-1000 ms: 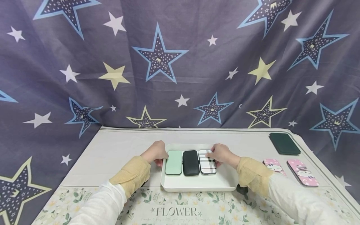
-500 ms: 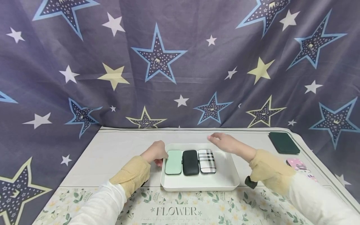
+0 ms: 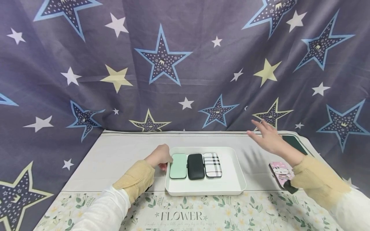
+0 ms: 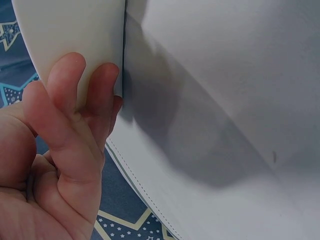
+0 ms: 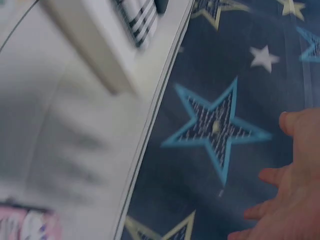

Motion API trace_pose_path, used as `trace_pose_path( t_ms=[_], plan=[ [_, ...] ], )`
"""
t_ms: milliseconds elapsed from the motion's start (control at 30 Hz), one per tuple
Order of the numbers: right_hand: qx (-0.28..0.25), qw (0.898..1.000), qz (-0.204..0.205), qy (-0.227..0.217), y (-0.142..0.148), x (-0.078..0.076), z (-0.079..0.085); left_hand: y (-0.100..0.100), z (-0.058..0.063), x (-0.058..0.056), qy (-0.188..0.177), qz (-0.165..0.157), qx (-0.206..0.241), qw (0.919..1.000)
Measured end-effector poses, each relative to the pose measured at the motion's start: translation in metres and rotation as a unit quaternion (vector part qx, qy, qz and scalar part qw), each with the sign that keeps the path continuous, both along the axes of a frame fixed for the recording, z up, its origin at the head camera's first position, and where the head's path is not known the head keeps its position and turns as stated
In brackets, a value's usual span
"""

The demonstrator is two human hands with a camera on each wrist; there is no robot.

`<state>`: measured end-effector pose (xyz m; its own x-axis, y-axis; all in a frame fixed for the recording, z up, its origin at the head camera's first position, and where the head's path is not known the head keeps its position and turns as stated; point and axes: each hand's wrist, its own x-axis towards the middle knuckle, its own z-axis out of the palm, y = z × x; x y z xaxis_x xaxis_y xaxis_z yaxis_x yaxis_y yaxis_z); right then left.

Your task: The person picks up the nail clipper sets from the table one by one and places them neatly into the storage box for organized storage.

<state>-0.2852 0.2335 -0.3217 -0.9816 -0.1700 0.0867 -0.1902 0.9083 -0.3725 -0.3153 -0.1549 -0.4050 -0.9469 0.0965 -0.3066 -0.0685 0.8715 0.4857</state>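
Observation:
A white tray (image 3: 231, 184) holds three small flat cases side by side: mint green (image 3: 178, 165), ribbed black (image 3: 196, 166) and black-and-white plaid (image 3: 212, 165). My left hand (image 3: 160, 155) grips the tray's left rim, thumb inside near the mint case. In the left wrist view its fingers lie against the tray's outer wall (image 4: 85, 30). Spread fingers and bare air around it mark my right hand (image 3: 267, 138), raised over the table right of the tray. Below it lies a pink cartoon-print case (image 3: 279, 173), partly covered by the right wrist's black fitting.
Behind the right forearm, a dark green flat item (image 3: 293, 142) lies at the table's back right corner. A star-print curtain (image 3: 185, 80) hangs along the back edge. A floral mat (image 3: 185, 208) with the word FLOWER covers the table's front.
My right hand has let go of the plaid case, lifted out of the tray and swung right with fingers spreading. The left hand stays at the tray rim.

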Motion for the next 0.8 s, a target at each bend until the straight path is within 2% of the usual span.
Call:
trace_pose_path(
  t_ms=[167,300,600,800],
  plan=[
    [-0.023,0.998,-0.043,-0.042,0.036,0.011,-0.013,0.000,-0.001,0.000,0.002,-0.005,0.005,1.0000],
    [-0.009,0.996,-0.061,-0.066,0.058,0.021,-0.028,0.000,-0.001,0.001,0.002,-0.006,0.008,0.9999],
    [0.006,0.994,-0.050,-0.099,0.084,0.038,-0.067,0.000,0.000,0.000,-0.002,-0.003,0.005,1.0000],
    [0.003,0.987,-0.043,-0.153,0.087,0.043,-0.087,-0.001,0.000,0.001,0.003,-0.006,0.008,0.9999]
  ],
)
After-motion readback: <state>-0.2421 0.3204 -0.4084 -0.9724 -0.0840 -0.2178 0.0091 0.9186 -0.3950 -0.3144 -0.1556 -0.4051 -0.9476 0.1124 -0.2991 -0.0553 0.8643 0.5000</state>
